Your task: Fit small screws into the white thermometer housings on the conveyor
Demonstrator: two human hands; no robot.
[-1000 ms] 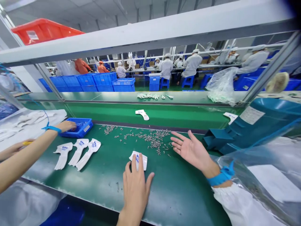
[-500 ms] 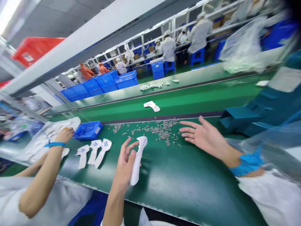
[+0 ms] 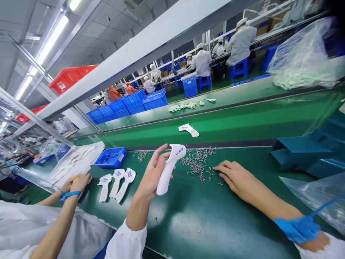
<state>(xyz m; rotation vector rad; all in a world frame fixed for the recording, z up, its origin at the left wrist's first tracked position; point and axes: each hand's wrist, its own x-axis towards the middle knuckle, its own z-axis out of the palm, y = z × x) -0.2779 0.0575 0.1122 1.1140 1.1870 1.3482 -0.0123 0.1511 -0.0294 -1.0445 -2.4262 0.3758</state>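
My left hand (image 3: 152, 176) is closed round a white thermometer shell (image 3: 169, 168) with blue buttons, holding it raised and tilted above the dark green mat (image 3: 205, 212). My right hand (image 3: 234, 176) lies palm down on the mat, fingers stretched toward a scatter of small metal screws (image 3: 198, 162), its fingertips at the edge of the pile. A blue wrist strap (image 3: 296, 228) sits on my right wrist.
A co-worker's hands (image 3: 78, 181) are at the left by three white shells (image 3: 117, 181) and a blue screw tray (image 3: 111, 157). One shell (image 3: 189, 129) lies on the green conveyor (image 3: 242, 122). Teal bins (image 3: 302, 153) and plastic bags (image 3: 318, 199) crowd the right.
My left hand has picked the shell up from the mat and lifted it. My right hand has turned palm down onto the mat beside the screws. The view has swung left.
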